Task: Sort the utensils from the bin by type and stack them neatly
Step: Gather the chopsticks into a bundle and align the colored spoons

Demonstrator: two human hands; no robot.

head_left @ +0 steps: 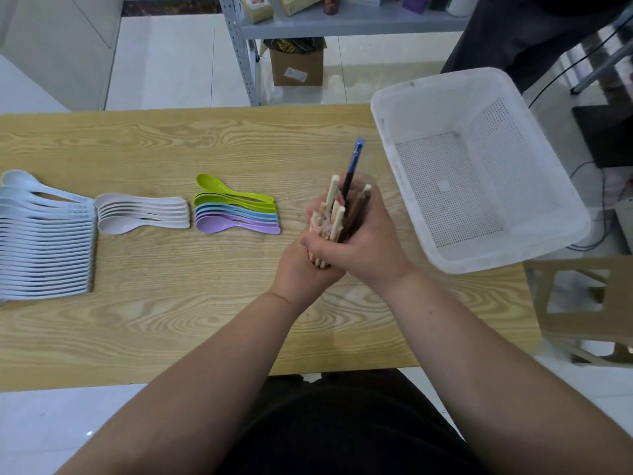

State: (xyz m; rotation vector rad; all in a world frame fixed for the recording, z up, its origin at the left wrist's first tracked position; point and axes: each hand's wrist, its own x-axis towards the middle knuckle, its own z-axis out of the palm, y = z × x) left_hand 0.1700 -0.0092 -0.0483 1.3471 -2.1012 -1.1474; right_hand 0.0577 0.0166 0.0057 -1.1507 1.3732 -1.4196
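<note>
A bundle of chopsticks (pixel 333 204), cream, brown and one blue that sticks up highest, stands nearly upright over the wooden table (pixel 171 320). My left hand (pixel 301 269) clasps its lower end and my right hand (pixel 363 234) wraps around its middle. Three rows of spoons lie to the left: pale blue spoons (pixel 44 241) at the table's left edge, white spoons (pixel 144 212) beside them, and coloured green, blue and purple spoons (pixel 236 209) nearest the hands. The white perforated bin (pixel 387 132) sits tilted at the table's right end with nothing inside.
A wooden stool (pixel 582 303) stands off the table's right edge. Beyond the far edge are a metal shelf (pixel 342 25) and a cardboard box (pixel 296 66) on the floor. A person in dark trousers (pixel 520 32) stands behind the bin.
</note>
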